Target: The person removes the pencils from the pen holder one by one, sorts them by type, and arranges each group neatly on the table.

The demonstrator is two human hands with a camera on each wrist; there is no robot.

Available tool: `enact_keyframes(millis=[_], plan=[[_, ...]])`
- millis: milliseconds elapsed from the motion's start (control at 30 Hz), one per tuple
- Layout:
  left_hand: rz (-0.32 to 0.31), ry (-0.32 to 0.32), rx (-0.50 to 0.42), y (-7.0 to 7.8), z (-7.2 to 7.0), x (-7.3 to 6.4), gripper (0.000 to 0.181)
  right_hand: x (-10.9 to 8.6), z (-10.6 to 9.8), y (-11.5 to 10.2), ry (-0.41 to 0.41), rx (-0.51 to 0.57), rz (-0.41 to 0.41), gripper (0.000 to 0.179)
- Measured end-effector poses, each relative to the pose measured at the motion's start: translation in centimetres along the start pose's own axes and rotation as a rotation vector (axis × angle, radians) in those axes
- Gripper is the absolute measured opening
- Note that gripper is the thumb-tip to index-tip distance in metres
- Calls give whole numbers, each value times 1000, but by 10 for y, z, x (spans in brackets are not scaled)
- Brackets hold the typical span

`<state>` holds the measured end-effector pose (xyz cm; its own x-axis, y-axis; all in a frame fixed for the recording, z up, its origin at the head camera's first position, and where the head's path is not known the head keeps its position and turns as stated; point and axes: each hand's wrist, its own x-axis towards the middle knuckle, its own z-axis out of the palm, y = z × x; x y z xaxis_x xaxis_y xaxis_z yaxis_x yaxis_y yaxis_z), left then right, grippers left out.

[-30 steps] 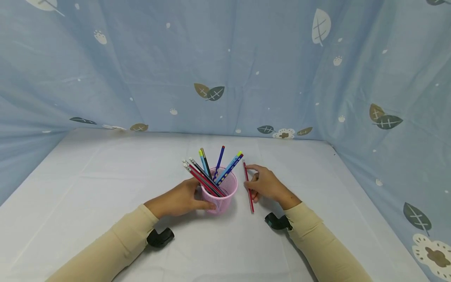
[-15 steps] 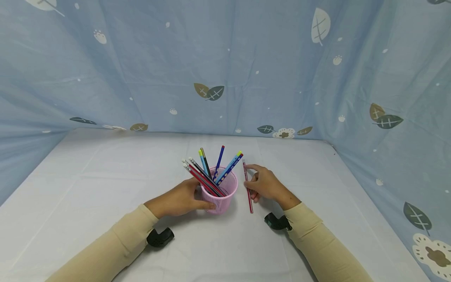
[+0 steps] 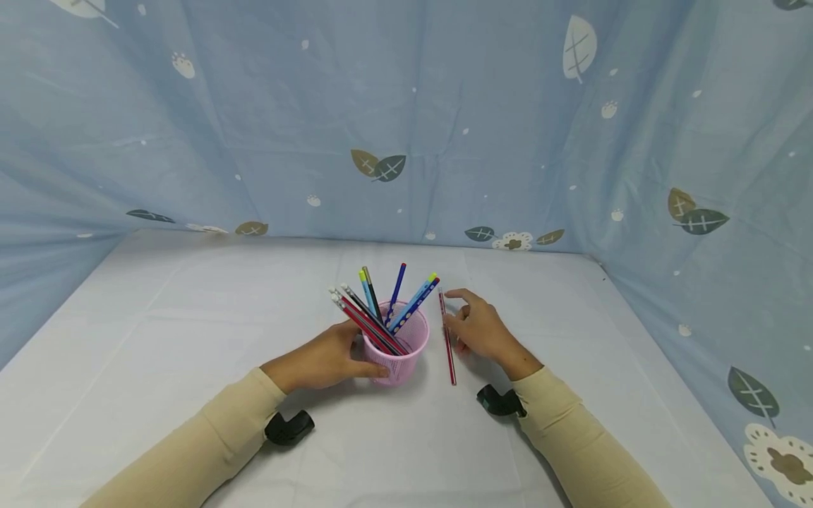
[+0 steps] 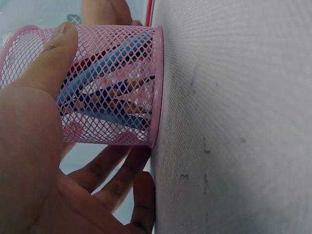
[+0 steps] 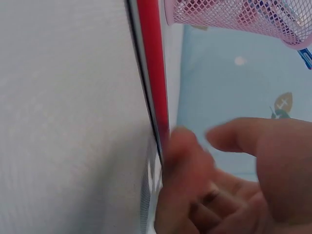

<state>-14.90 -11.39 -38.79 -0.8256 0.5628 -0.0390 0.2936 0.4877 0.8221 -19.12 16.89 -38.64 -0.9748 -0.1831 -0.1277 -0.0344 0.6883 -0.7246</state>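
A pink mesh pen cup (image 3: 403,363) stands upright on the table. Several pencils (image 3: 371,324) lean inside it, in red, black, light blue and dark blue. My left hand (image 3: 320,358) grips the cup from the left, its thumb (image 4: 51,66) across the mesh wall in the left wrist view. Right of the cup, a red striped pencil (image 3: 450,360) lies on the table, pointing away from me. My right hand (image 3: 481,328) is beside it, index finger near its far end. In the right wrist view the thumb is apart from the blurred index finger, which is at the red pencil (image 5: 155,63).
A white cloth covers the table (image 3: 190,331). Behind it and along the right side hangs a blue curtain (image 3: 406,106) with leaf prints. Black wrist devices (image 3: 288,429) sit under both sleeves.
My right index finger and thumb have lifted and loosened from the red pencil, which stays on the table almost unmoved. The left hand and the cup have kept their place.
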Motion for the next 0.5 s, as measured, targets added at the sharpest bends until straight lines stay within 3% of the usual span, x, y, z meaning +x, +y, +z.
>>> enact_keyframes(millis=[200, 500], plan=[[11, 4, -2, -1, 0, -1, 91, -1, -1, -3, 184, 77, -105, 31], [0, -1, -17, -1, 2, 0, 88, -10, 0, -12, 446, 196, -253, 25]])
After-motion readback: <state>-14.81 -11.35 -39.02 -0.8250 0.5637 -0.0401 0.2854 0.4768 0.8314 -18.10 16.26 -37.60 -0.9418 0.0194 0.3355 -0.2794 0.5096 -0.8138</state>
